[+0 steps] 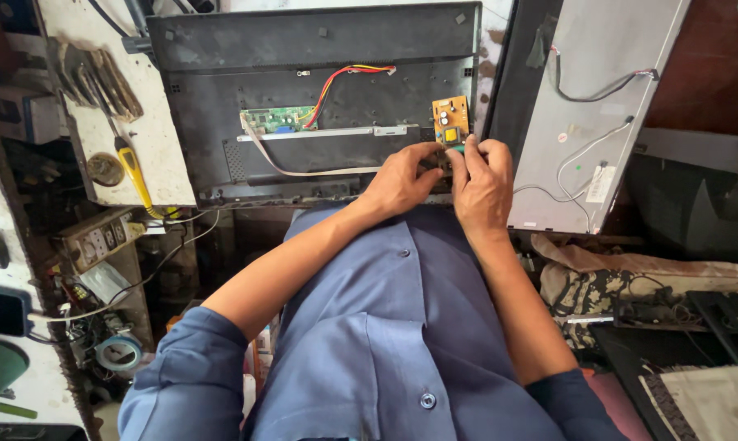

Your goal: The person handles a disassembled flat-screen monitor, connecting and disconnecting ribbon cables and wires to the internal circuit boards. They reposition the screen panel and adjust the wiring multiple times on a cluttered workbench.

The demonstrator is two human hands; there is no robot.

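Head view, looking down past a blue shirt front. The landmark is the dark monitor back panel (320,98), lying open on the tabletop (161,155). Both hands meet at its lower right corner. The left hand (402,180) is curled with its fingers (431,157) bent inward, touching the panel just below a small orange circuit board (451,120). The right hand (483,184) is closed around a green-handled tool, only a sliver of which shows (457,149), its tip at the board's bottom edge; how tightly the left fingers grip anything cannot be told.

On the panel's middle sits a green circuit board (277,119), with red and yellow wires (344,75) rising from it toward the panel's upper right and a flat pale ribbon cable (281,166) curving below it. A silver metal strip (328,132) runs across the panel between the two boards.

Right of the panel leans a grey metal sheet (597,82) with thin white and grey wires across it and a small white rectangular label (601,184) near its lower edge, plus a tiny round red sticker higher up.

Left of the panel, on the tabletop, lie a yellow-handled screwdriver (134,170), a round tin (105,169) and several worn files (100,77). Below these, a power strip (100,238) and a roll of tape (118,351) sit among tangled cables.
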